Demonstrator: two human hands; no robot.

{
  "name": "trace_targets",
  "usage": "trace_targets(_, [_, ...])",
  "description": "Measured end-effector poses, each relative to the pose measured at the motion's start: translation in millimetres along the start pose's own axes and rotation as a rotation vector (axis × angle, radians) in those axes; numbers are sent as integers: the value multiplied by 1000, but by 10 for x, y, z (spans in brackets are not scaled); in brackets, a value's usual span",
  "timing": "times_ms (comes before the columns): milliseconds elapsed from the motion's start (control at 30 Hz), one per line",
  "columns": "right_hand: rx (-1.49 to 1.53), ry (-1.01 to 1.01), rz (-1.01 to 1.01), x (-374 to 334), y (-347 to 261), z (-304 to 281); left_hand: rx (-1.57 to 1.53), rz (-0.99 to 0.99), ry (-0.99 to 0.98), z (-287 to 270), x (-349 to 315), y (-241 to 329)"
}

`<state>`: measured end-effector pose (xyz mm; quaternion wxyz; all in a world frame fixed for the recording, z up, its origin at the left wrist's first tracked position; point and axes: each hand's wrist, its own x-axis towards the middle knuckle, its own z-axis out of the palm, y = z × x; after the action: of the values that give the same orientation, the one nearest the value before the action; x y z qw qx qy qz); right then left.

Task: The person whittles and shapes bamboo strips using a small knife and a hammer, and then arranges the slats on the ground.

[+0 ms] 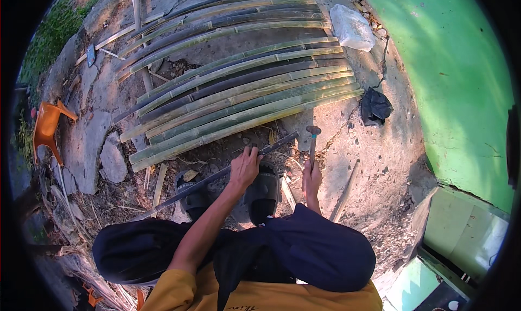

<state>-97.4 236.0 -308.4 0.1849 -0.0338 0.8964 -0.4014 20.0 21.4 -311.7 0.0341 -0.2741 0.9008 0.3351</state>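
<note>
My left hand (244, 169) is closed around a long dark bamboo slat (208, 179), which slants across in front of me over my sandals. In my right hand (311, 182) is a hammer (313, 143), gripped by its handle with the head pointing away from me. The hammer head is close to the slat's far right end, apart from it. Beyond both hands lies a row of split bamboo slats (244, 115), green, pale and dark, side by side on the ground.
A green wall (450, 83) runs along the right. Near it lie a black plastic bag (375, 106) and a clear plastic bundle (351, 29). An orange plastic chair (48, 129) lies at the left, by broken concrete slabs (113, 158). A bamboo piece (345, 191) lies right of the hammer.
</note>
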Motion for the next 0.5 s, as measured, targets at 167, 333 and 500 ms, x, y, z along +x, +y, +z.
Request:
trace_targets(167, [116, -25, 101, -25, 114, 26, -16, 12, -129, -51, 80, 50])
trace_targets(333, [123, -49, 87, -63, 33, 64, -23, 1, -90, -133, 94, -165])
trace_targets(500, [81, -50, 92, -62, 9, 64, -15, 20, -54, -147, 116, -144])
